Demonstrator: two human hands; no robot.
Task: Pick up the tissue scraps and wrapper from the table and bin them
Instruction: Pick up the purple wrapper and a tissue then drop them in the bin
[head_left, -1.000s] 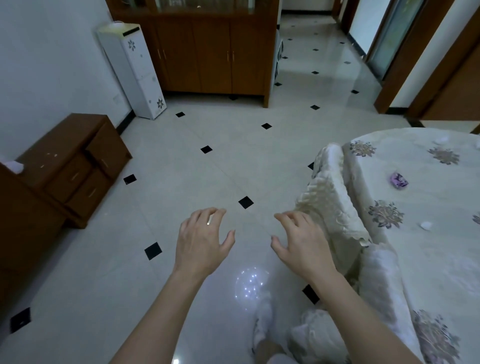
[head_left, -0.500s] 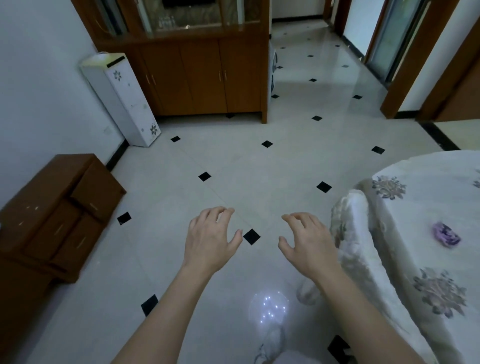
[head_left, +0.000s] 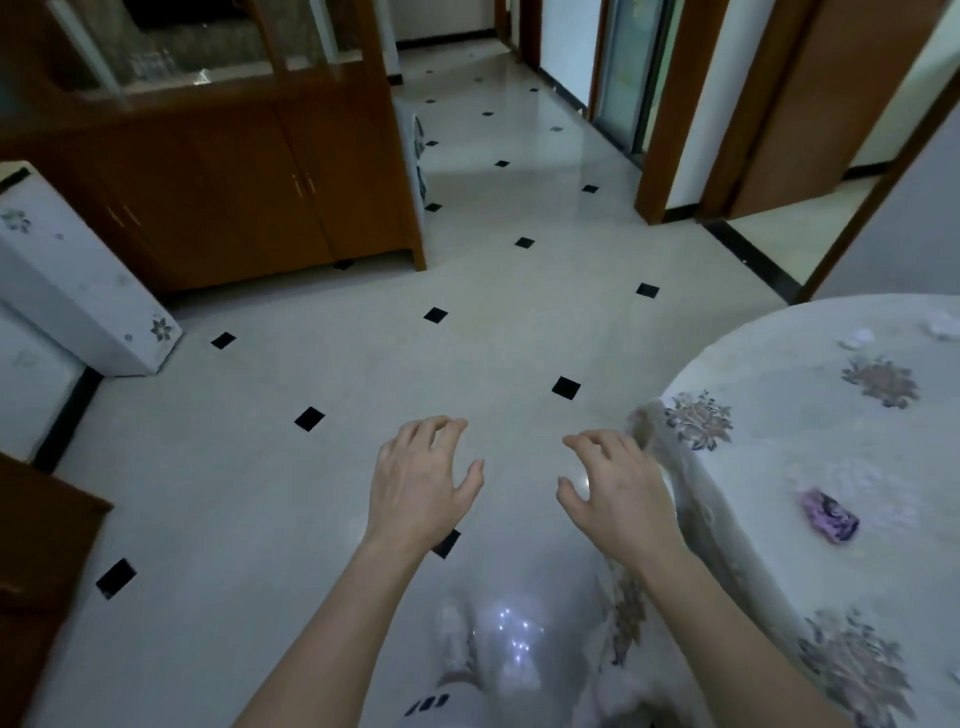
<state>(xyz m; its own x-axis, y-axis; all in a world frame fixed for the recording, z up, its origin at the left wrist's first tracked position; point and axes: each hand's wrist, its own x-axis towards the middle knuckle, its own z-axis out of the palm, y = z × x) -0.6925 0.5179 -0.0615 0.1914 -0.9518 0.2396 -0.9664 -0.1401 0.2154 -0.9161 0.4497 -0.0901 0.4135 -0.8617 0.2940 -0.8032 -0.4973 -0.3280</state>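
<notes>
Both hands are out front and empty. The left hand (head_left: 421, 483) hangs over the floor, and the right hand (head_left: 618, 496) is just beside the table (head_left: 769, 457) edge, fingers loosely curled on nothing. Just past the right hand, on the table, sits the purple wrapper (head_left: 828, 514). It's crumpled and looks feather-light, probably crinkly and slick, so pinch a raised fold from above. Farther back near the far rim are the white scraps (head_left: 860, 336), soft and flimsy and likely to tear or drift. Scoop those up gently.
</notes>
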